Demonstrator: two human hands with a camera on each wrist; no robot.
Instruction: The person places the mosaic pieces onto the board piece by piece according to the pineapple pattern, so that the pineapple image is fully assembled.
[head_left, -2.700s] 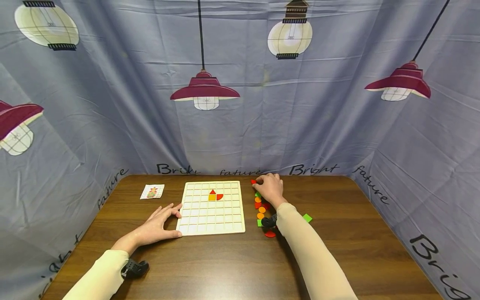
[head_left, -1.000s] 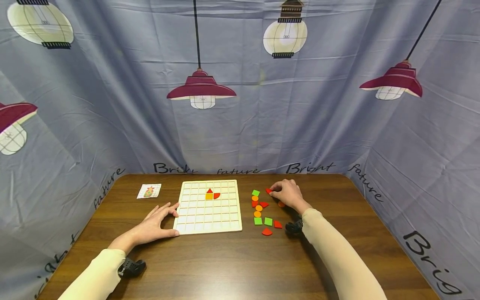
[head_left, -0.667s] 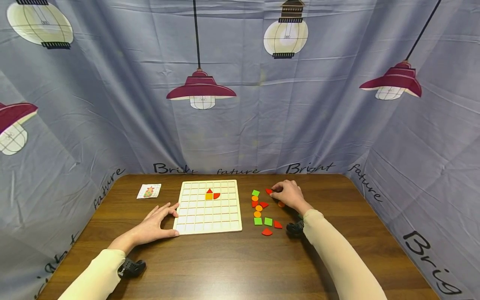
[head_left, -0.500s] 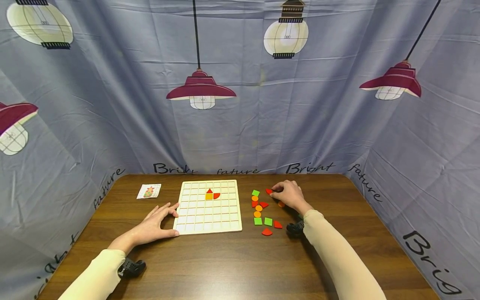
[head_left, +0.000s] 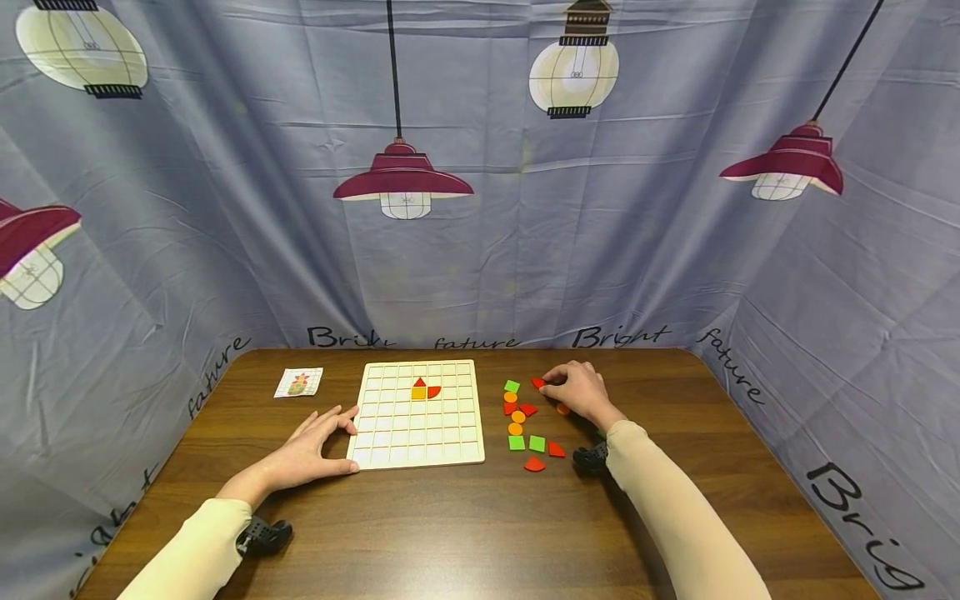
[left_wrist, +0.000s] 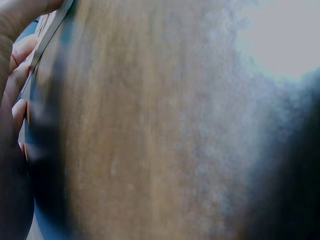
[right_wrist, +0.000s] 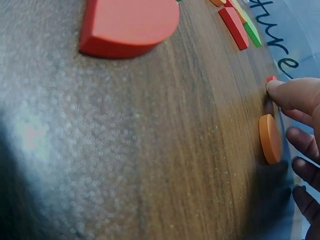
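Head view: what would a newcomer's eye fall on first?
Probably the blue-grey fabric backdrop with its printed dark-red hanging lamps, filling the upper part of the view. Next comes the cream square gridded board on the brown wooden table below, with the left hand touching its left edge. To the board's right lie small flat red, orange and green pieces, the farthest red one in the grip of the right hand.

Curtained-off booth (head_left: 862,300) around a tabletop. Creased grey-blue cloth (head_left: 495,267), printed with maroon pendant lamps (head_left: 403,179), pale round lanterns (head_left: 574,77) and black script lettering (head_left: 596,337), hangs behind, left and right of a brown wood-grain table (head_left: 420,525). Building beyond (home, office, lab): cannot tell.
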